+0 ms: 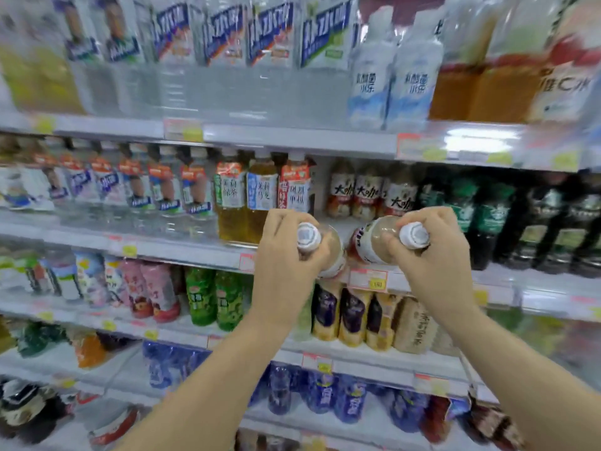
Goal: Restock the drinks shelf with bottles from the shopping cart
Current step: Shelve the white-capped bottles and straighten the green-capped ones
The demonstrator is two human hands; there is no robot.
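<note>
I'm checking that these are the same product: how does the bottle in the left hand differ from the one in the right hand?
The left-hand bottle slants rightward from its cap; the right-hand bottle slants leftward. The left hand hides most of the left-hand bottle, while the right-hand bottle shows its lettered label. Both have white caps and hold a pale brownish drink.

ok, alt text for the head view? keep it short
The left hand and right hand each grip a white-capped bottle, the left bottle and right bottle, caps toward the camera, in front of a gap on the drinks shelf. Amber tea bottles stand left of the gap, brown-labelled bottles right.
</note>
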